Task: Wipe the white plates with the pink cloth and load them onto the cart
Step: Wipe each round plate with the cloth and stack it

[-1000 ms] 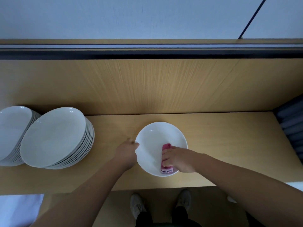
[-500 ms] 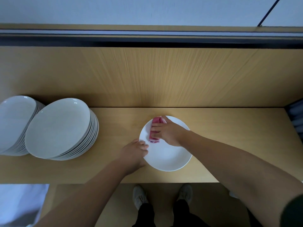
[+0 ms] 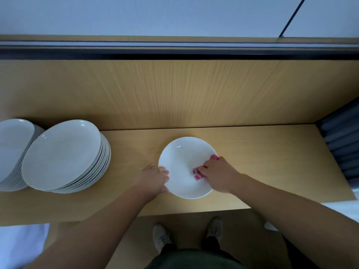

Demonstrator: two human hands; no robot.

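Plate (image 3: 180, 156) on shelf (image 3: 262, 162), ctr-right; stack (image 3: 62, 152) left of it; 2nd stack (image 3: 13, 144) further left.
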